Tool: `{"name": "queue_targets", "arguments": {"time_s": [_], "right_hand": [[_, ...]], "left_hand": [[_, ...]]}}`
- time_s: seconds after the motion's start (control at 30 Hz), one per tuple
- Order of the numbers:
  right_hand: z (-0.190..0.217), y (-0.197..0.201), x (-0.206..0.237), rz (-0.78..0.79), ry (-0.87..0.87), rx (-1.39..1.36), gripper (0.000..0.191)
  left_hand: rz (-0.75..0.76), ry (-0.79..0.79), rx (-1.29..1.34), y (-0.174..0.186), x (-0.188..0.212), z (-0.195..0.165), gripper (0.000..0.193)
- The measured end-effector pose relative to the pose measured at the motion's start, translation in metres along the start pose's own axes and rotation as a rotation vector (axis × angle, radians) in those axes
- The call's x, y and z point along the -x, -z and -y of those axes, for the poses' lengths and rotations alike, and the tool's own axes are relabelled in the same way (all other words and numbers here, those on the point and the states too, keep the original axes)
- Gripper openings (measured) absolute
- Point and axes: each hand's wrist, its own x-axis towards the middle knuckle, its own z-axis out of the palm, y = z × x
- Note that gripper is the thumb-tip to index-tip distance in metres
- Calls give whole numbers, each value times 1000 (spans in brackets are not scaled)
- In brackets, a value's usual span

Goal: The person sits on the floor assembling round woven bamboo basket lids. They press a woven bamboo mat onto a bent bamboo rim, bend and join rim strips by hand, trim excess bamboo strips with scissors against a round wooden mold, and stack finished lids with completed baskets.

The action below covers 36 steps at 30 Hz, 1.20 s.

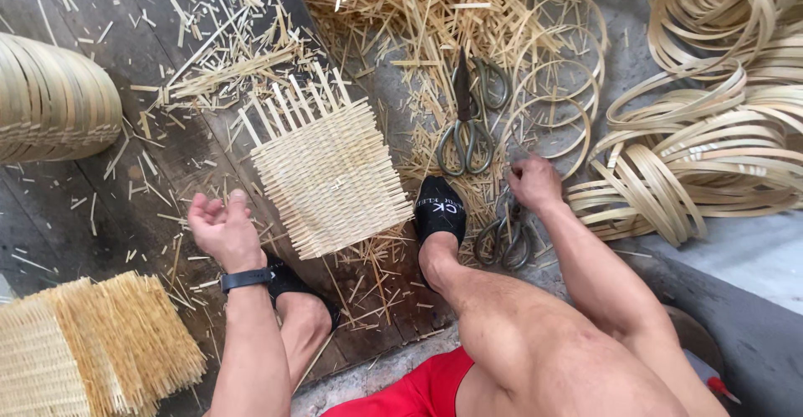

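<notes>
A square mat of woven bamboo strips lies flat on the dark wooden floor between my feet, loose strip ends sticking out at its far edge. My left hand hovers palm up just left of the mat, fingers apart, holding nothing, a black band on the wrist. My right hand reaches down to the right of my black-socked foot, fingers curled at the top of a pair of metal shears lying on the floor. Whether it grips them is unclear. A second pair of shears lies farther away.
Bamboo offcuts litter the floor. Coiled bamboo hoops pile at the right. A woven basket sits at the left edge and stacked woven mats at the lower left. Thin rings lie near the far shears.
</notes>
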Motion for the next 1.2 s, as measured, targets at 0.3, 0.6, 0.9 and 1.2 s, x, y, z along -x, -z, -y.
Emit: {"name": "queue_targets", "arguments": {"time_s": [0.3, 0.6, 0.9, 1.2], "right_hand": [[151, 192, 12, 10, 20, -967, 28], [301, 331, 37, -501, 1291, -75, 33], [353, 274, 52, -170, 1357, -11, 13], [369, 227, 59, -260, 1173, -25, 5]], "left_hand": [[572, -923, -84, -100, 120, -139, 27], [798, 25, 613, -73, 162, -218, 27], [864, 552, 358, -15, 114, -256, 53], [896, 488, 411, -35, 111, -210, 65]]}}
